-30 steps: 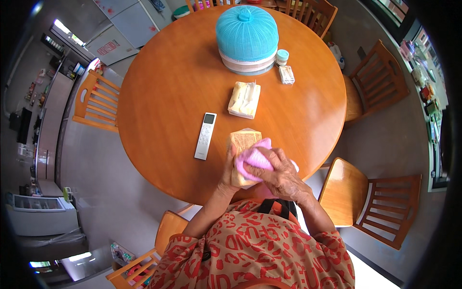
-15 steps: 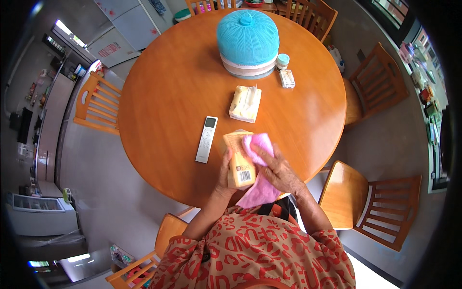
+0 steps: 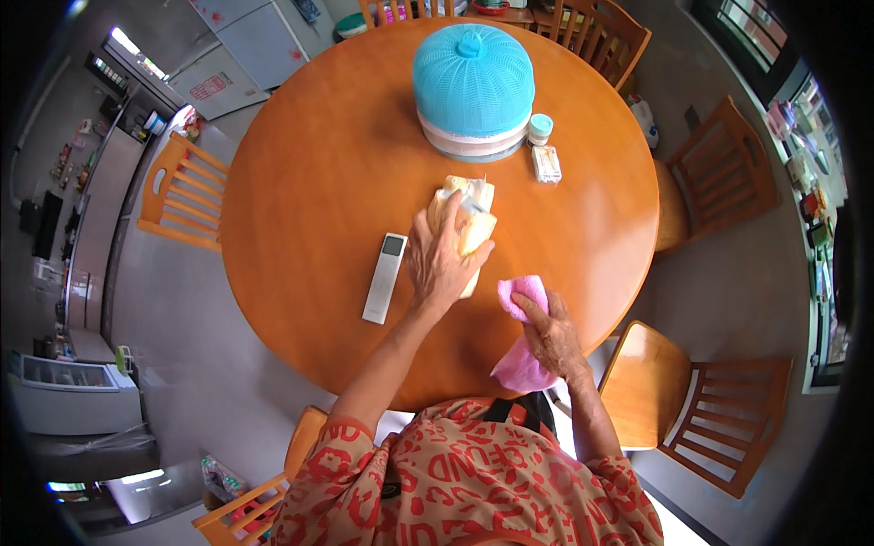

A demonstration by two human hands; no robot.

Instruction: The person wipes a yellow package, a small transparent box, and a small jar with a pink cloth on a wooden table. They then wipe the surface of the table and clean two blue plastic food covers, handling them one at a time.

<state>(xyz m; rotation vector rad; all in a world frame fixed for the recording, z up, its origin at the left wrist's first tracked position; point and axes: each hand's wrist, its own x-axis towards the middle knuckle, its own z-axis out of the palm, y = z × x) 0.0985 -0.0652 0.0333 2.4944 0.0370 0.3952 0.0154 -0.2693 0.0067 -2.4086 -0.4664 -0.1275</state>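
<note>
My left hand (image 3: pixel 437 262) is stretched forward over the table, its fingers around a yellow soft pack of tissues (image 3: pixel 477 235). The hand covers much of that pack, and I cannot tell whether it touches the tabletop. Just behind it, partly hidden, lies another yellow-and-white tissue pack (image 3: pixel 483 190). Nearer to me on the right, my right hand (image 3: pixel 553 344) is closed on a pink cloth (image 3: pixel 523 366). One end of the cloth is bunched above the fingers, and the rest hangs down by the table's near edge. A white remote control (image 3: pixel 386 278) lies left of my left hand.
On the round wooden table (image 3: pixel 309 182) stands a blue domed food cover (image 3: pixel 473 82). Beside it are a small jar with a light-blue lid (image 3: pixel 540 128) and a small white packet (image 3: pixel 546 164). Wooden chairs (image 3: pixel 719 173) surround the table.
My left hand has carried the yellow pack forward, away from me, up against the other pack. My right hand has drawn the pink cloth off it and back to the right.
</note>
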